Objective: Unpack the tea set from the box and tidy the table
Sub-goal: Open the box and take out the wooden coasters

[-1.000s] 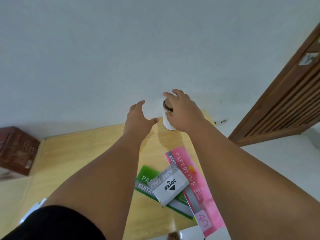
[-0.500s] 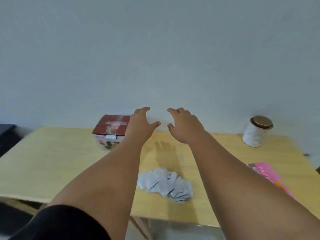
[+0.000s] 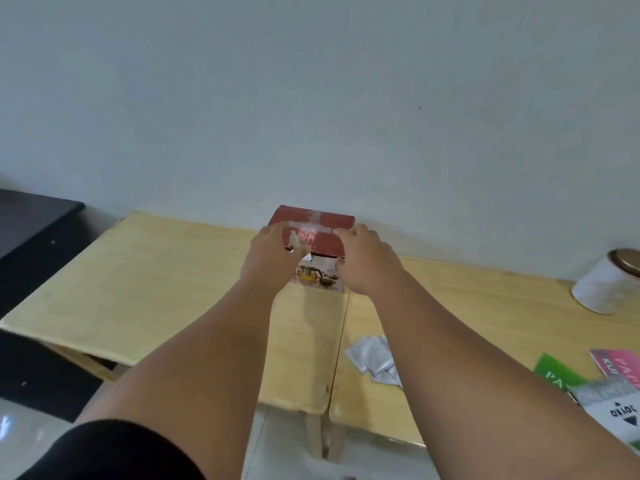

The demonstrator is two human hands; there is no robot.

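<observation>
The tea set box point(image 3: 320, 226), red on top with a picture of a teapot on its front, stands closed at the back of the wooden table point(image 3: 166, 285), against the wall. My left hand point(image 3: 273, 259) lies over the box's near left top edge, thumb stretched along the front of the lid. My right hand point(image 3: 365, 263) covers the near right top corner, fingers on the lid. Both hands hold the box where it stands. The box's lower front is partly hidden behind my hands.
A white jar with a brown lid point(image 3: 611, 284) stands at the back right. Several silver sachets point(image 3: 372, 356) lie near the front edge. Green point(image 3: 554, 372) and pink booklets point(image 3: 620, 363) and a grey Joyko box point(image 3: 614, 408) lie at the right. Dark furniture point(image 3: 31, 230) borders the left.
My view swung left from the jar to the red box. Both hands left the jar, crossed the table and came down on the box's top.
</observation>
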